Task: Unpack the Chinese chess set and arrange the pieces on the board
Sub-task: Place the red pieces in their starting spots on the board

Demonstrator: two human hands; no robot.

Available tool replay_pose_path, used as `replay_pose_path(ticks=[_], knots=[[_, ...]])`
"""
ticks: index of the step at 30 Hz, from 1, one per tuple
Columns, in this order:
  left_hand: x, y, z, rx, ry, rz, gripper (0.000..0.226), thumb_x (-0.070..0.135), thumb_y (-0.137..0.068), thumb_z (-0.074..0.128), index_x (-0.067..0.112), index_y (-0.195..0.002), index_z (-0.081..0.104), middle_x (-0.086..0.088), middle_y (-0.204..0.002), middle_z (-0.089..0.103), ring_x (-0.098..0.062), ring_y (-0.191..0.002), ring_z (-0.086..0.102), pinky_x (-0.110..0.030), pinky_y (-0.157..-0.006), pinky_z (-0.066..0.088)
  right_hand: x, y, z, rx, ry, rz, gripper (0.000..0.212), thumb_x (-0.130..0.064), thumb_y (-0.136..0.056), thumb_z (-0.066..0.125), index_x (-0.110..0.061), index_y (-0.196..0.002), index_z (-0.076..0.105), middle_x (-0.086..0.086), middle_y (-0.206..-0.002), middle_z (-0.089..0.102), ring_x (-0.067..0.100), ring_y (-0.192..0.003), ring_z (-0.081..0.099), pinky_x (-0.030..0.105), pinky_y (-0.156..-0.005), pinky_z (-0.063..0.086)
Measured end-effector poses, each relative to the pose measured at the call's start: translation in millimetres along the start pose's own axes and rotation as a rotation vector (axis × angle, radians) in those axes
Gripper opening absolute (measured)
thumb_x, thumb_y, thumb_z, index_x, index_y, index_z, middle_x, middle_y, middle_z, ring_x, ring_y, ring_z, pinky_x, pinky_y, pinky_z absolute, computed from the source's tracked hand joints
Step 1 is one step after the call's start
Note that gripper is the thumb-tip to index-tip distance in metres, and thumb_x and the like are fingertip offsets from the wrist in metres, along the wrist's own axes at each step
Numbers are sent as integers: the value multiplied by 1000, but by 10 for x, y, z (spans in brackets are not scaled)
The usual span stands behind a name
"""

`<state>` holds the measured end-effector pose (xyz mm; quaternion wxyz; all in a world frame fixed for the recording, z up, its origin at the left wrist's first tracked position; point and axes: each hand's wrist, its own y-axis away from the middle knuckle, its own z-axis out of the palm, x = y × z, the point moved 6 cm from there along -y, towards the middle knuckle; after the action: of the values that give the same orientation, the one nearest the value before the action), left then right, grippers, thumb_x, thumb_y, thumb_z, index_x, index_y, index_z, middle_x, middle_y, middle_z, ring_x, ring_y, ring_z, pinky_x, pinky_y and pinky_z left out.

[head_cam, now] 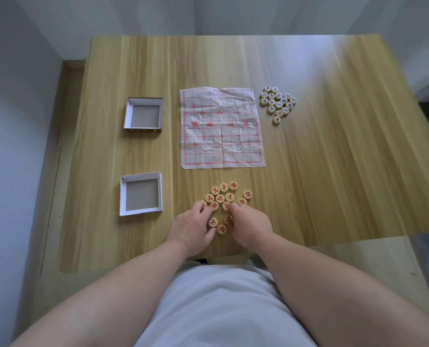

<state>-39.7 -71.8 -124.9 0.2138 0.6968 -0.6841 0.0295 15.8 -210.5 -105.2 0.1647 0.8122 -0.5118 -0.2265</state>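
Left hand (192, 226), right hand (249, 225) among red pieces (221, 197) before board (222, 128)

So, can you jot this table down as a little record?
board: paper board, creased, flat mid-table, no pieces on it
red: red pieces clustered by the board's near edge
blue: blue pieces clustered right of the board
boxes: far box half and near box half, both empty, left of board
hands: left hand and right hand among the red pieces, grip unclear

Plain room, likely home: light wood-grain table (333, 171) against bare white walls (158, 13), pale floor (383, 259).
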Motion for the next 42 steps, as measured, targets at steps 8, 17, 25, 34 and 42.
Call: replay_pose_path(ticks=[8, 17, 25, 34, 42], knots=[[-23, -18, -141, 96, 64, 51, 27, 46, -92, 55, 23, -105, 61, 7, -100, 50, -12, -68, 55, -25, -57, 51, -2, 22, -66, 66, -36, 0, 21, -26, -100, 53, -23, -120, 55, -2, -111, 57, 24, -95, 62, 34, -66, 49], [-437, -1066, -840, 128, 140, -278, 29, 38, -99, 51, 18, -119, 56, 1, -120, 50, -18, -82, 53, -31, -65, 45, 100, -768, -759, 208, -259, 169, 16, -23, -103, 50, -25, -116, 58, -6, -112, 58, 18, -88, 58, 36, -72, 55], [-853, -1861, -1049, 164, 247, -534, 25, 28, -97, 54, 18, -119, 60, -2, -122, 52, -24, -94, 56, -33, -78, 46, -9, -1821, -1063, 177, -324, 152, 18, -25, -101, 54, -26, -117, 62, -3, -110, 62, 21, -90, 60, 38, -72, 56], [-1078, -2023, -938, 126, 227, -496, 26, 33, -96, 55, 23, -120, 59, 1, -123, 51, -24, -97, 59, -35, -81, 51, -124, -2242, -1096, 95, -316, 77, 27, -34, -100, 57, -26, -126, 61, -2, -125, 59, 24, -106, 59, 42, -84, 54], [-1108, -1992, -912, 120, 199, -431, 27, 34, -95, 60, 23, -120, 58, 2, -122, 51, -23, -97, 59, -34, -80, 51, -189, -2268, -1026, 85, -277, 68, 26, -37, -101, 56, -30, -126, 58, -4, -128, 56, 24, -105, 59, 41, -77, 55]])
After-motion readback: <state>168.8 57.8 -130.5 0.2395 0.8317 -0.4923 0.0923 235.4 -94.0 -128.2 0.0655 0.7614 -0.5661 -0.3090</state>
